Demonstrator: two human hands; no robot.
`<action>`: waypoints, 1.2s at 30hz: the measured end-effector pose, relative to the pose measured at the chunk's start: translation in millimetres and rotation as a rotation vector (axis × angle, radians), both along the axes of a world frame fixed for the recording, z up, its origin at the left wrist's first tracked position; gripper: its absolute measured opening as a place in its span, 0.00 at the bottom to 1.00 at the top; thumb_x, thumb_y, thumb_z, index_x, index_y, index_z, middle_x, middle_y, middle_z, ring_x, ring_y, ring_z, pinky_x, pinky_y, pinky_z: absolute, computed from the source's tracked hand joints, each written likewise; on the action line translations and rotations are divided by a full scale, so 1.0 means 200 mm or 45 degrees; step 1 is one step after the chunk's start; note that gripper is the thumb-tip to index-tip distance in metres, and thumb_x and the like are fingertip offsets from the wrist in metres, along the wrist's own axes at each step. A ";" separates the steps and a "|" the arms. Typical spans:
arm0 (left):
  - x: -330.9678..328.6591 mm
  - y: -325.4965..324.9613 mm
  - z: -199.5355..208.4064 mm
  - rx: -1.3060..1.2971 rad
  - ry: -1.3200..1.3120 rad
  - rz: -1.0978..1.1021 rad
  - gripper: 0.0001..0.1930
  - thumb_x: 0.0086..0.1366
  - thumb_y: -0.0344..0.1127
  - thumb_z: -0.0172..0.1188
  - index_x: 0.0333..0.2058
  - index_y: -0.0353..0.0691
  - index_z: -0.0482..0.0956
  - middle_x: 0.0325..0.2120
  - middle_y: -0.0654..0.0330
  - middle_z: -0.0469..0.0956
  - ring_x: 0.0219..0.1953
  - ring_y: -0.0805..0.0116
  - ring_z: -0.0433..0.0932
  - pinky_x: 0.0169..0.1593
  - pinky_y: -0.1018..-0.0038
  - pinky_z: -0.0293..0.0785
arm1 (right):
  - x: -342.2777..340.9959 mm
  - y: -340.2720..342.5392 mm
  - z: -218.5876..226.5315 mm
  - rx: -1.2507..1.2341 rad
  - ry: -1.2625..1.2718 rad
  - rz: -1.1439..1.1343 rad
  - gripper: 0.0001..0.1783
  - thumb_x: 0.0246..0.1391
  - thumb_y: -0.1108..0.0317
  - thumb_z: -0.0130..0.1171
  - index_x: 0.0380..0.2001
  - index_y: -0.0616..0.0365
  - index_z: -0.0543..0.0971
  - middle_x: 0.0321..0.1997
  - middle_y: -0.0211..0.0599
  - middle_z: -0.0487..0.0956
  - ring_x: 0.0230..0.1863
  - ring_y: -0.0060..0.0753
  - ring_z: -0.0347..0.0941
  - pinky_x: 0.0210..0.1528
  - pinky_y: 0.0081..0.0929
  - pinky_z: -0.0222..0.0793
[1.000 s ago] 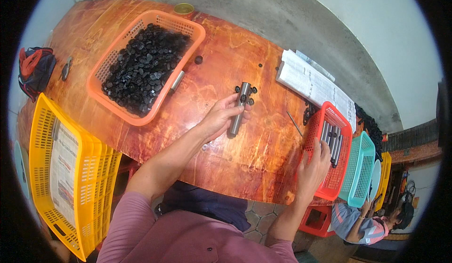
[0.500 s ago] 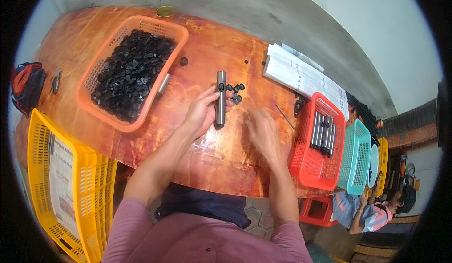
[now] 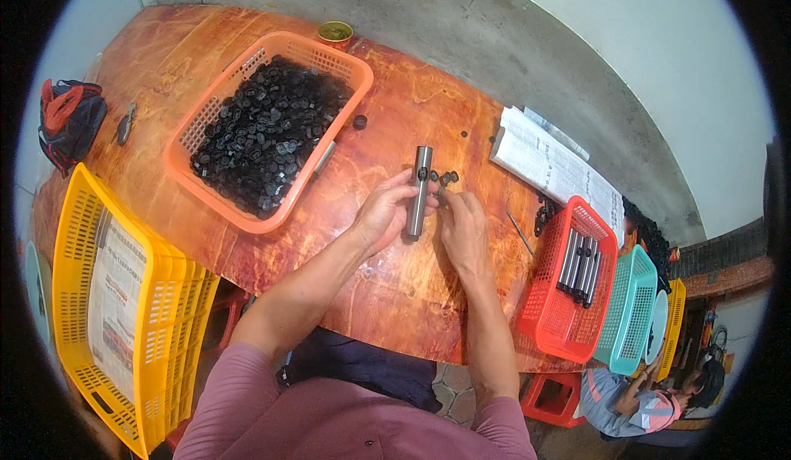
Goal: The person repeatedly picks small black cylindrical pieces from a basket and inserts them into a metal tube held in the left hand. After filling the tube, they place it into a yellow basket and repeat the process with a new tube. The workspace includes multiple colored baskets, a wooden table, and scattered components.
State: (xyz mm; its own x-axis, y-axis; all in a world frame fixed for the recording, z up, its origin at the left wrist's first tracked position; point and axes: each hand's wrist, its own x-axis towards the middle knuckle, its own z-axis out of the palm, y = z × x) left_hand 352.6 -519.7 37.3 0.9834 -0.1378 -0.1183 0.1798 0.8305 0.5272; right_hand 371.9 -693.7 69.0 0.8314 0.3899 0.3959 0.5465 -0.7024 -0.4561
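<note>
Holding steel tube (image 3: pixel 418 205) in left hand (image 3: pixel 383 214) over wooden table (image 3: pixel 404 303), thumb and fingers pinching around its middle, black oval piece (image 3: pixel 423 173) in its upper side. Reaching right hand (image 3: pixel 465 231) just beside tube, near small black caps (image 3: pixel 454 177); fingers bent, bunched, can't tell if pinching anything. Left: orange basket (image 3: pixel 178 157) of black parts (image 3: pixel 264 130). Right: red basket (image 3: pixel 540 316) with more tubes (image 3: pixel 582 272).

Bright; tabletop (image 3: pixel 404 295) glare, curved dark edges
</note>
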 end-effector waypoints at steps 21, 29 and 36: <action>0.00 0.01 0.02 0.027 0.041 0.055 0.20 0.72 0.29 0.51 0.60 0.33 0.67 0.47 0.50 0.79 0.45 0.60 0.80 0.52 0.64 0.80 | 0.06 -0.25 0.01 -0.054 0.105 -0.318 0.10 0.55 0.77 0.61 0.41 0.61 0.82 0.37 0.50 0.79 0.42 0.58 0.77 0.43 0.45 0.73; 0.00 -0.01 0.00 0.027 0.023 -0.034 0.19 0.73 0.29 0.50 0.60 0.32 0.68 0.46 0.49 0.79 0.44 0.60 0.81 0.51 0.65 0.80 | 0.12 -0.20 -0.03 -0.028 0.084 -0.168 0.11 0.54 0.76 0.64 0.42 0.63 0.84 0.38 0.50 0.81 0.41 0.54 0.79 0.46 0.42 0.74; -0.02 -0.03 0.02 0.057 0.031 -0.129 0.22 0.73 0.29 0.50 0.64 0.32 0.65 0.47 0.49 0.79 0.44 0.60 0.81 0.51 0.65 0.80 | 0.02 -0.20 0.07 0.160 0.486 -0.107 0.09 0.53 0.72 0.67 0.38 0.62 0.85 0.33 0.51 0.81 0.36 0.52 0.80 0.43 0.41 0.75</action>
State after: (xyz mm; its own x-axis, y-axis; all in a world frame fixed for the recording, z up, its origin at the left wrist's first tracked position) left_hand 348.2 -524.7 42.1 0.9614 -0.2305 -0.1502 0.2749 0.7831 0.5579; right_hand 375.9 -733.4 82.7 0.9547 0.2826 0.0930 0.2645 -0.6630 -0.7004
